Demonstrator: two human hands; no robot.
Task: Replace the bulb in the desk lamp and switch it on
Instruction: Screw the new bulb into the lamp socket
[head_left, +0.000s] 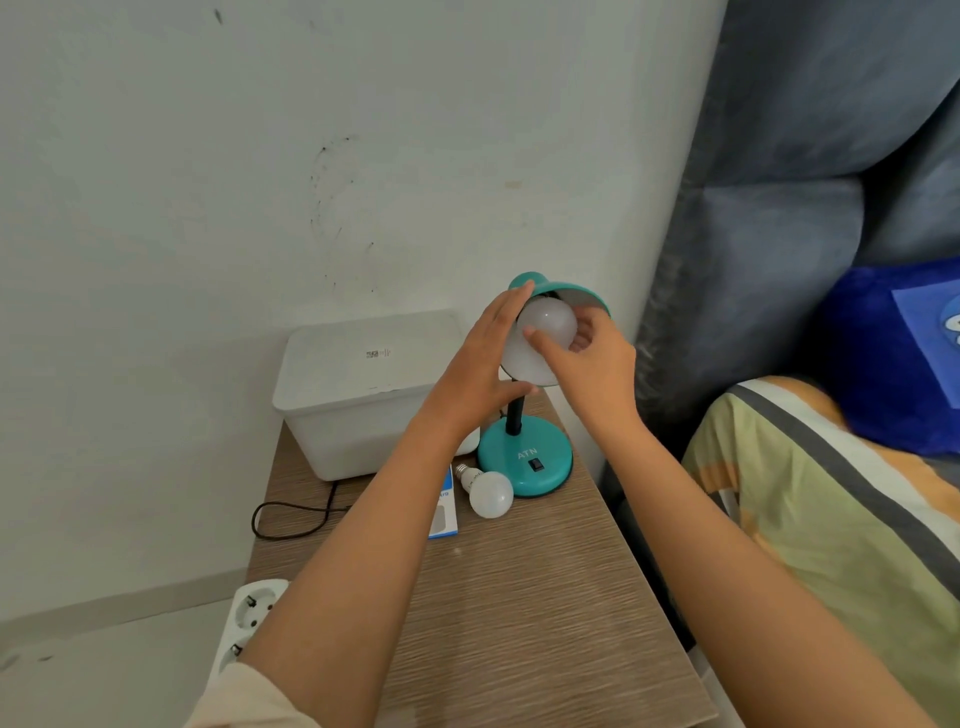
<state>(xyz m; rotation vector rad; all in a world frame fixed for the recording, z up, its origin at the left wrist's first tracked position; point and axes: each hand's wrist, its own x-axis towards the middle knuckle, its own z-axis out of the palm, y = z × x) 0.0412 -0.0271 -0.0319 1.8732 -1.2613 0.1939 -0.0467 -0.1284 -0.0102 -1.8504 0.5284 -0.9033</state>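
Observation:
A teal desk lamp stands on the wooden side table, its round base (524, 462) carrying a black rocker switch (536, 464). Its shade (566, 293) is tilted toward me. A white bulb (548, 322) sits inside the shade, unlit. My right hand (587, 364) grips this bulb with thumb and curled fingers. My left hand (488, 364) lies flat with straight fingers against the left outside of the shade. A second white bulb (488, 491) lies on its side on the table, in front of the base.
A white lidded box (358, 389) stands at the back left of the table (519, 597). A blue bulb carton (444, 509) lies partly under my left forearm. A black cord (291, 519) loops off the left edge, above a white power strip (249, 618). A bed lies to the right.

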